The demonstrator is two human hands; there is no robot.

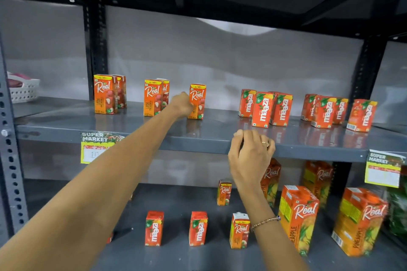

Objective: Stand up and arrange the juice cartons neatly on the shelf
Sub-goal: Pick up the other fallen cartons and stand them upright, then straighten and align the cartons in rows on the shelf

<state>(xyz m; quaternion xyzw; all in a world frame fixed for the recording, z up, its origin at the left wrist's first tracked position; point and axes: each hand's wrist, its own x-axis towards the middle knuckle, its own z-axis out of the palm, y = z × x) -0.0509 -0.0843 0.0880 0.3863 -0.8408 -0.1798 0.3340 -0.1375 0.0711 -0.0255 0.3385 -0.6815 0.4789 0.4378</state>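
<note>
— Juice carton [197, 101], where is it?
— Upright on the upper shelf [198, 138], mid-row. My left hand [182, 105] is wrapped round its left side.
— The other grip?
— Right hand [251, 156] holds nothing, fingers loosely curled at the shelf's front edge.

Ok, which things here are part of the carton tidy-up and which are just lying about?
Job:
Real litchi cartons, upper shelf
Real carton at left hand
Maaza cartons
small cartons, lower shelf
pineapple cartons

Lying about:
white basket
price tags
green packet
right hand, empty
</note>
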